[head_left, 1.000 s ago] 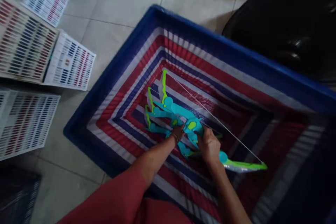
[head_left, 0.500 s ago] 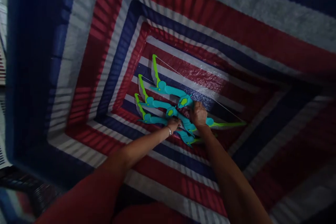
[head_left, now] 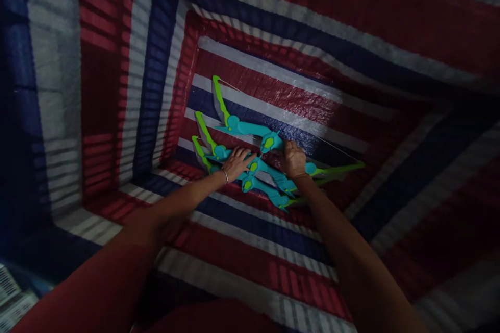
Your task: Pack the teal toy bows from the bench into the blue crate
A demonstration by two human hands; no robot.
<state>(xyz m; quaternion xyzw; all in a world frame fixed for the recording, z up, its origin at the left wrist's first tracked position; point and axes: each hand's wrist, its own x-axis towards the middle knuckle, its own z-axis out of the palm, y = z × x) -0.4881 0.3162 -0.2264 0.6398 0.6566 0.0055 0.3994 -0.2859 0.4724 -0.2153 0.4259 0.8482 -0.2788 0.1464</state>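
1. While the right hand [head_left: 294,160] is closed around the grip of the upper bow [head_left: 250,128], a turquoise and lime-green plastic toy bow with a thin white string, the left hand [head_left: 236,164] lies open, fingers spread.
2. That open hand seems to rest on the middle bow [head_left: 269,170], a matching turquoise and lime-green one, hiding part of it; a slim silver-coloured bangle [head_left: 225,175] circles the wrist.
3. Done so far, I'd judge: three bows are down inside the deep bin [head_left: 324,96], lined with red, white and blue striped woven plastic. The lower bow [head_left: 266,190], of the same kind, sits nearest the person, close beside the middle one, and their lime tips all point the same way.
4. Left to do, as I read it: the upper bow has not yet been let go, and a strip of striped floor shows between it and its neighbour. I can't tell whether it touches the floor. I see no fourth bow from where I stand.
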